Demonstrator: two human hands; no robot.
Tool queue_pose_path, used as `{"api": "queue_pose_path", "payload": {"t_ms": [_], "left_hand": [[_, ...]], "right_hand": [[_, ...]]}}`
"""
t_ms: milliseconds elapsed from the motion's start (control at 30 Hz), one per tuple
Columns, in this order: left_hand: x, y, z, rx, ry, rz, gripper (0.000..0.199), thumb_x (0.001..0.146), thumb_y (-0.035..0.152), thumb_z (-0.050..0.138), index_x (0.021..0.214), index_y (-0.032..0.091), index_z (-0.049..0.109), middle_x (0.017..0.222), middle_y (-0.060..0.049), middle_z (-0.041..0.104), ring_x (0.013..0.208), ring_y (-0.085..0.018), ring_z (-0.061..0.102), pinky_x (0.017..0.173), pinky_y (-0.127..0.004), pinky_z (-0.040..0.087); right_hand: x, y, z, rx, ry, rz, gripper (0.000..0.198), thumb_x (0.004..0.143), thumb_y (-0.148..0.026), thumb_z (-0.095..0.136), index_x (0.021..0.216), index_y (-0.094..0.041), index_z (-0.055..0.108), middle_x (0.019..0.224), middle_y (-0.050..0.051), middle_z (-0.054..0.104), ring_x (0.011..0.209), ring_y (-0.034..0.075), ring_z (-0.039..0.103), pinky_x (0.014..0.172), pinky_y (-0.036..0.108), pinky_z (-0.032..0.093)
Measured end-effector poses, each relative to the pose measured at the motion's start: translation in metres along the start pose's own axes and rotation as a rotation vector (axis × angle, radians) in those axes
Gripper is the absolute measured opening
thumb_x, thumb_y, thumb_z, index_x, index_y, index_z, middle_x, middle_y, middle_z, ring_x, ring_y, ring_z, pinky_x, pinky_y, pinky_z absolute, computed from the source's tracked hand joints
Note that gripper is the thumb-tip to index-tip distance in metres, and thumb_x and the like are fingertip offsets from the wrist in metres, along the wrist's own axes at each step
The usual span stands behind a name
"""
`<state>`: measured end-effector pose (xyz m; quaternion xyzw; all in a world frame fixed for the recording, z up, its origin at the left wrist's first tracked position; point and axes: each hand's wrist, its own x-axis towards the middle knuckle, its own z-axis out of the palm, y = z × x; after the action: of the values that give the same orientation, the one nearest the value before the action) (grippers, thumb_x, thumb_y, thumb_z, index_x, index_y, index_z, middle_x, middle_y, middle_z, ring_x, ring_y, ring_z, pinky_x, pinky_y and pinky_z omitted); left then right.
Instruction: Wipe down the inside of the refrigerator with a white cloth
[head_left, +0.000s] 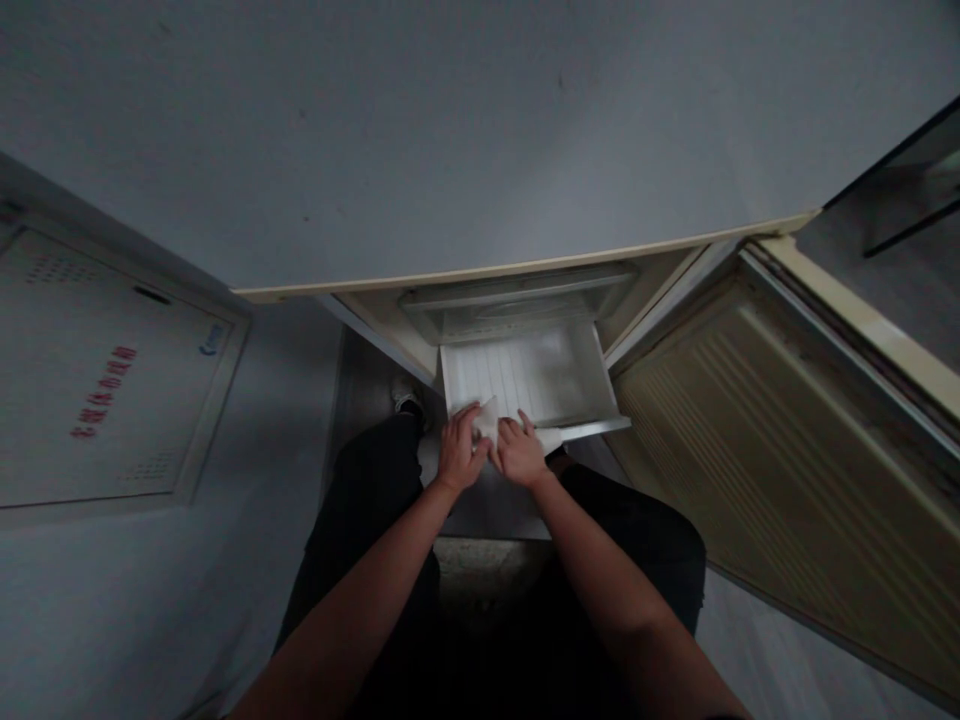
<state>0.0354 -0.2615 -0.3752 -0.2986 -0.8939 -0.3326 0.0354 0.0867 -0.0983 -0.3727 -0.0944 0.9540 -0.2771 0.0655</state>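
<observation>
A white ribbed drawer is pulled out of an open refrigerator compartment in front of me. Both hands are at its front edge, close together. My left hand curls at the left part of that edge, with a thin white cloth or tissue between its thumb and fingers. My right hand, just beside it, is closed on the same white material, its fingers bent over the drawer's front. Part of the cloth is hidden under the hands.
To the right the yellowed refrigerator door stands swung open. Above the drawer there is a clear shelf or bin. A pale wall panel with red lettering is on the left. My knees flank the drawer.
</observation>
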Motion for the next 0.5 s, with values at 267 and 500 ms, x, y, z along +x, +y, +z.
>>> {"api": "queue_pose_path", "payload": {"t_ms": [267,500], "left_hand": [[-0.038,0.038,0.054,0.26,-0.629,0.627,0.066,0.1,0.038,0.05,0.162,0.03,0.028,0.167,-0.008,0.033,0.156,-0.026,0.028,0.126,-0.052,0.023],[-0.02,-0.003,0.072,0.235,-0.774,0.526,0.083,0.084,0.01,0.06,0.161,0.026,0.032,0.165,-0.007,0.038,0.148,-0.02,0.044,0.117,-0.034,0.042]], "right_hand": [[-0.054,0.081,-0.035,-0.011,0.75,0.912,0.066,0.099,-0.033,0.021,0.149,0.005,0.043,0.159,0.029,0.032,0.154,0.034,0.021,0.125,0.056,0.018],[-0.01,0.041,-0.026,0.389,0.826,1.295,0.072,0.1,-0.033,-0.008,0.162,0.003,-0.003,0.161,0.031,0.027,0.155,0.031,0.029,0.118,0.049,0.039]]}}
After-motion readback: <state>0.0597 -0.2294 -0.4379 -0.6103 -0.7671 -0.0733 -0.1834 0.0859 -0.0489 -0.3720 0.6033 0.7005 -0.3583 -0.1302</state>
